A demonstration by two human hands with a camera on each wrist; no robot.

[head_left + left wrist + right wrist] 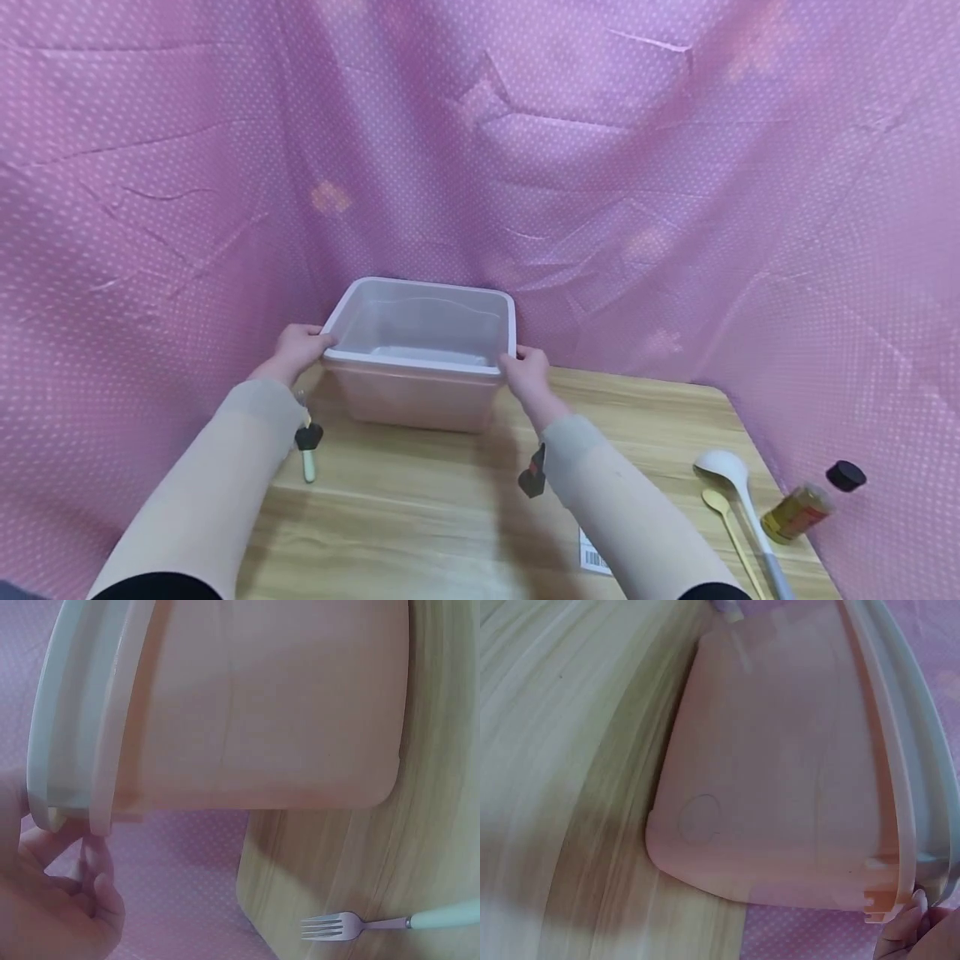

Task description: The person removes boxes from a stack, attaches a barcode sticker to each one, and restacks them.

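A pink plastic tub stands at the back of the wooden table, with a pale grey-white tub nested in its top. My left hand grips the upper rim at the left corner, thumb over the edge. In the left wrist view, the fingers of that hand curl under the white rim, by the pink one. At the opposite corner my right hand holds the rim likewise. The right wrist view catches only part of this hand, beside both rims. Inside, the white tub shows a bare bottom.
Below my left forearm lies a fork with a pale green handle. At the right are a white ladle, a yellow spoon and a black-capped bottle. A barcode label shows beside my right sleeve. Pink dotted cloth surrounds the table.
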